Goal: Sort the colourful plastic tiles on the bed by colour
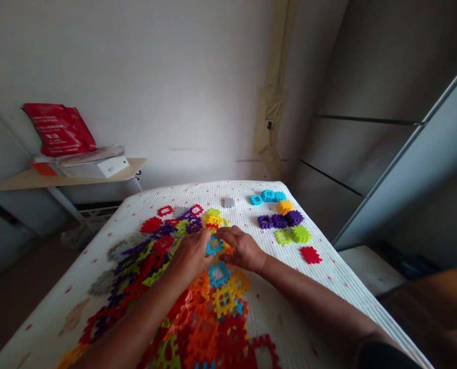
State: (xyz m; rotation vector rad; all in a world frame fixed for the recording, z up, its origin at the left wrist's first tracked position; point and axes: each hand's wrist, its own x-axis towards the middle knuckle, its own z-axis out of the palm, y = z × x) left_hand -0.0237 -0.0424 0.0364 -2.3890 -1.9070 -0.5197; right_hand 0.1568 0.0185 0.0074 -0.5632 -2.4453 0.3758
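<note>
A blue toothed interlocking tile with a window-like centre [214, 245] is between my two hands, above the near edge of a mixed pile. My left hand [192, 252] is closed on its left side, fingertips at the top edge. From the right, my right hand [243, 248] curls its fingers and thumb around the other side, partly hiding an orange piece. Just below them lie a blue frame-shaped tile [218, 275] and a yellow window tile [224, 301]. Yellow tiles [213, 220] sit right beyond my fingers.
The loose pile, with orange tiles [203, 335] at the front, spreads over a white bed cover [286, 307]. Sorted at right are blue [268, 195], yellow [285, 206], purple [279, 220], green [301, 234] and red [310, 254] tiles. A grey tile [228, 203] lies farther back.
</note>
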